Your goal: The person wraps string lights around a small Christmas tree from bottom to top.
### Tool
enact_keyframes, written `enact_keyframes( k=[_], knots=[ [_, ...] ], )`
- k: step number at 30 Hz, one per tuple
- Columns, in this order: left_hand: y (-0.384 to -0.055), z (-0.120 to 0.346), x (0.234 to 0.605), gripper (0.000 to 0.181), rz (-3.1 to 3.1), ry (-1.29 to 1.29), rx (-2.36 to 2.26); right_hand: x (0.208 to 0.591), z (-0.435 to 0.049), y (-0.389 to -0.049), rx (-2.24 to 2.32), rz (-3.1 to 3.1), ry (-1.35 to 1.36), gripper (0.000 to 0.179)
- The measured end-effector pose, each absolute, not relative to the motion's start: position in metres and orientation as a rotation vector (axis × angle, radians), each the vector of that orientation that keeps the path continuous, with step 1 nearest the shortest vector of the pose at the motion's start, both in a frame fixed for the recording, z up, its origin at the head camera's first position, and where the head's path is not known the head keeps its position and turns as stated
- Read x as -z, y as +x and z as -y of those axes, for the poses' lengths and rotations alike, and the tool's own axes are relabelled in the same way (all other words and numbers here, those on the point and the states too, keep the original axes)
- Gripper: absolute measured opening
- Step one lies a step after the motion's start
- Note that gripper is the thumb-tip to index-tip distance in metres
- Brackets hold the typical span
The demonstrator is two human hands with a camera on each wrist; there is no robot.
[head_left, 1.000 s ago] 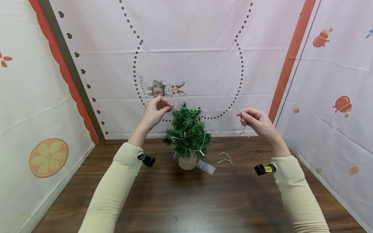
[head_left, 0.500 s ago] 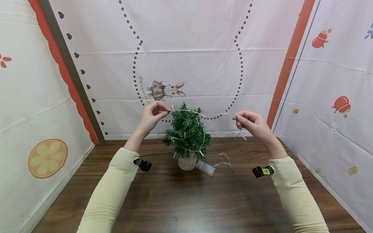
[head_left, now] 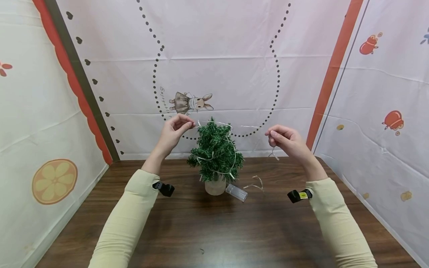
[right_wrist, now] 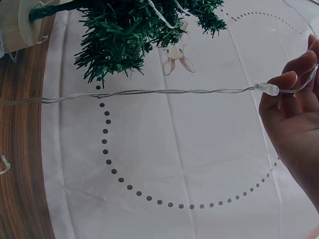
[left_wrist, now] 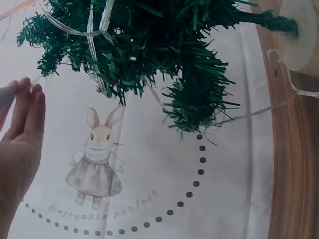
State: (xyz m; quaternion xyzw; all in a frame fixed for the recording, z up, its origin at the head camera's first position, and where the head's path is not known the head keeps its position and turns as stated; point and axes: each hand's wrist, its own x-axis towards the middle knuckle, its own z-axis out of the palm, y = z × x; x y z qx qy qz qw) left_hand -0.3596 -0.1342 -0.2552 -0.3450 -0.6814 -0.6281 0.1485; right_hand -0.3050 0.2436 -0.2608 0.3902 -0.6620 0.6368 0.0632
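Note:
A small green artificial tree [head_left: 216, 150] stands upright on a pale round base [head_left: 215, 186], with a clear string of fairy lights [head_left: 234, 160] looped around its branches. To the left of the treetop, my left hand [head_left: 171, 133] pinches the string between thumb and fingers. My right hand [head_left: 289, 140], off to the right, grips another stretch of it, and the wire spans between both hands at the height of the tip. In the right wrist view a small clear bulb [right_wrist: 267, 89] lies against the right fingers, the twisted wire running left from it.
A clear battery box [head_left: 236, 192] lies on the wooden table [head_left: 214, 230] beside the base. A loose end of light wire [head_left: 257, 182] lies right of it. Printed cloth walls [head_left: 218, 74] enclose the back and both sides.
My left hand has shifted slightly left and down, and my right hand has come a little left toward the tree. The wire on the table has drawn closer to the battery box.

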Motion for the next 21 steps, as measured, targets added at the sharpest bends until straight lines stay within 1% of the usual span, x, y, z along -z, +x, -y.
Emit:
enact_keyframes(
  k=[5, 9, 15, 21],
  knots=[
    [-0.362, 0.142, 0.263, 0.011, 1.889, -1.054, 1.855, 0.265, -0.245, -0.306, -1.819, 2.093, 1.256, 0.020],
    [-0.361, 0.151, 0.268, 0.011, 1.897, -1.059, 1.847, 0.267, -0.245, -0.303, -1.690, 2.196, 1.294, 0.017],
    [-0.362, 0.159, 0.273, 0.012, 2.000, -1.047, 1.702, 0.270, -0.243, -0.299, -1.633, 2.308, 1.304, 0.016],
    [-0.377, 0.167, 0.285, 0.013, 1.980, -1.051, 1.639, 0.275, -0.240, -0.297, -1.562, 2.380, 1.371, 0.016]
  ],
)
